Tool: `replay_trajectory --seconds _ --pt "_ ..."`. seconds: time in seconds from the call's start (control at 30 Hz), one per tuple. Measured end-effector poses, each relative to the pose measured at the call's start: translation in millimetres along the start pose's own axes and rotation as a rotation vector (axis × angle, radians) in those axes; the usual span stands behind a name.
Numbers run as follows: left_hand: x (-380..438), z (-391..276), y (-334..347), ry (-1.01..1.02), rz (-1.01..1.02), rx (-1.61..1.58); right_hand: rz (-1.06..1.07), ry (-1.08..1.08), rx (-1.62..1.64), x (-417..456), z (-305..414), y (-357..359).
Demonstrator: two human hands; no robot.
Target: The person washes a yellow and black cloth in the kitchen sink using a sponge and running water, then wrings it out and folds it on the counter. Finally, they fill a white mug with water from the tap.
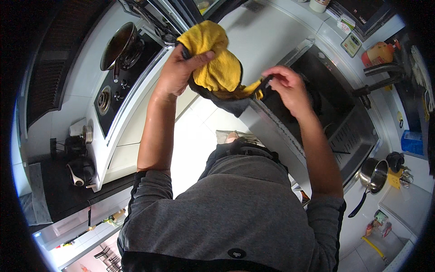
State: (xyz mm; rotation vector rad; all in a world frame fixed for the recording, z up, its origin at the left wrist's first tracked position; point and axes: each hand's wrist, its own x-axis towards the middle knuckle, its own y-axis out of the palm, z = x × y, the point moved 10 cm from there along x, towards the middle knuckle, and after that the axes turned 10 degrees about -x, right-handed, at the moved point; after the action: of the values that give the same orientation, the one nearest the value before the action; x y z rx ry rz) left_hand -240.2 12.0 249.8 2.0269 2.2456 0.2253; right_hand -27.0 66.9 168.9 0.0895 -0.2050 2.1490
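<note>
A yellow cloth (pixel 217 71) with a dark grey backing and black edging hangs bunched in front of me. My left hand (pixel 181 69) grips its upper part, the thumb lying across the yellow side. At the cloth's right end, my right hand (pixel 289 86) pinches the black edging between thumb and fingers. The lower grey side droops near the front rim of a dark sink (pixel 299 102). My right hand is above that sink.
On the left, a wok (pixel 119 46) sits on a black gas hob (pixel 127 76). A black faucet (pixel 377 85) reaches over the sink from the right. A steel saucepan (pixel 373 176) stands on the right counter, near a dish soap bottle (pixel 379 53) further back.
</note>
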Motion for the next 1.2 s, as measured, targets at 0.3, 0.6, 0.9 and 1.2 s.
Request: replay_trajectory --seconds 0.3,0.6,0.9,1.2 --pt "5 -27 18 0.092 -0.057 -0.457 0.306 0.157 -0.817 -54 -56 -46" --pt "20 -47 78 -0.155 0.321 -0.519 0.170 -0.236 0.157 23 104 11" --pt "30 15 -34 -0.298 0.155 0.061 -0.260 0.033 0.397 51 70 -55" --pt "54 -73 -113 0.004 -0.042 0.145 -0.209 -0.171 0.525 96 128 -69"
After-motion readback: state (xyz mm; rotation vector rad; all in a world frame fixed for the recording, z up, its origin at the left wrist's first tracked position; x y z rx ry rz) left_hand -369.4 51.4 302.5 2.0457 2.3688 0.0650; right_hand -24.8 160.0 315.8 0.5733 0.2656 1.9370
